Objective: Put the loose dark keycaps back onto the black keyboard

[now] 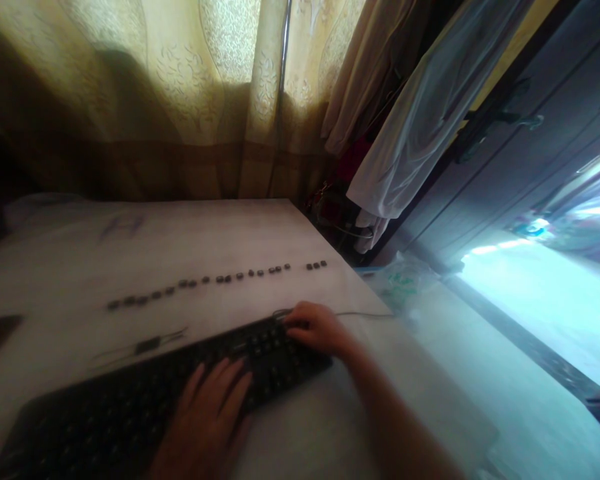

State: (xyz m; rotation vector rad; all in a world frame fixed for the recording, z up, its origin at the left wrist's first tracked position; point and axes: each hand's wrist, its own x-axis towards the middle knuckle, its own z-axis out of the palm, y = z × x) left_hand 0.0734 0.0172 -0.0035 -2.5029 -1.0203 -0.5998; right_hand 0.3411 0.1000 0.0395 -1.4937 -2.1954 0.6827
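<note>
A black keyboard (105,407) lies at a slant across the near part of the white tabletop (205,233). My left hand (207,413) rests on it with the fingers stretched out and apart, over the middle keys. At the keyboard's far right corner is my right hand (317,327), its fingers curled in a pinch; whatever lies between them is hidden. Beyond the keyboard, small dark keycaps (240,275) form a long uneven row. Between that row and the keyboard sits a small dark piece with thin wire-like ends (148,345), blurred.
A thin cable (363,314) runs from behind my right hand to the table's right edge. Patterned curtains (180,87) hang behind the table. Clothes (405,140) hang at the right beside a door (510,133). A clear plastic bag (403,280) lies past the edge.
</note>
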